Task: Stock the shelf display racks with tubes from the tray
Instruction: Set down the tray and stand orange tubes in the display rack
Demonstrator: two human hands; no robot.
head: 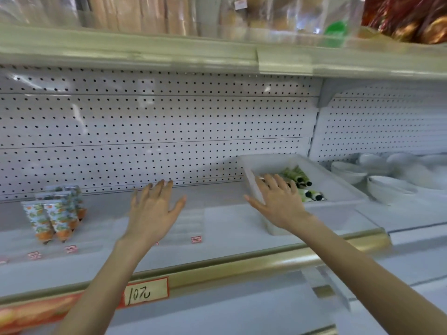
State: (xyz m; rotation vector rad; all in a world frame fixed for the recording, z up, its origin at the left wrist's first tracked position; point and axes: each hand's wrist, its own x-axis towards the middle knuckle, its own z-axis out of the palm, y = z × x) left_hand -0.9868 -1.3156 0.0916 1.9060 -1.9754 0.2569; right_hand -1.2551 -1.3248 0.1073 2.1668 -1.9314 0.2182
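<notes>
A white plastic tray point(336, 187) sits on the shelf at the right and holds several green tubes point(298, 178) with black caps. My right hand point(280, 204) hovers over the tray's left wall, fingers spread and straight, holding nothing. My left hand point(153, 209) is stretched out over a clear display rack point(191, 226) in the shelf's middle, fingers straight, empty. At the left, several orange and blue patterned tubes point(54, 217) stand cap-down in another rack.
A white pegboard point(157, 131) backs the shelf. A gold rail point(242, 267) with a handwritten price tag point(146, 292) runs along the front edge. White bowls point(387, 180) are stacked at the far right. Packaged goods fill the upper shelf point(169, 18).
</notes>
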